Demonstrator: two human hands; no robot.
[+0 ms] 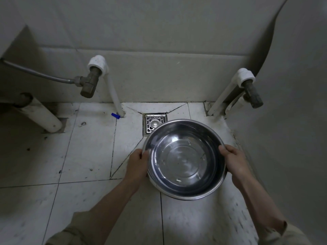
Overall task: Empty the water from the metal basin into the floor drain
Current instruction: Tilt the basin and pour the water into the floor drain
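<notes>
**A:** What is being held here?

**B:** A round, shiny stainless-steel basin (184, 159), gripped at opposite sides of its rim. The left hand (137, 166) clamps the left edge, thumb over the lip and fingers underneath; the right hand (234, 162) does the same on the right edge. Both hands are closed tight on the metal.

**A:** Where does the basin sit relative to the drain?

**B:** Its far rim overlaps the near right corner of the square metal floor drain grate (154, 124), set into the white tiled floor (88, 156). Whether the basin rests on the tiles or is held above them cannot be told from this angle.

**A:** Any water in it?

**B:** A thin, clear layer seems to lie across the bottom, rippling the reflections. The basin looks close to level.

**A:** And the surroundings?

**B:** A white pipe with a dull metal valve (92, 80) stands left of the drain, a small blue plastic cap (115, 115) at its foot. A second white pipe and valve (247, 85) stands to the right, against the grey wall.
</notes>
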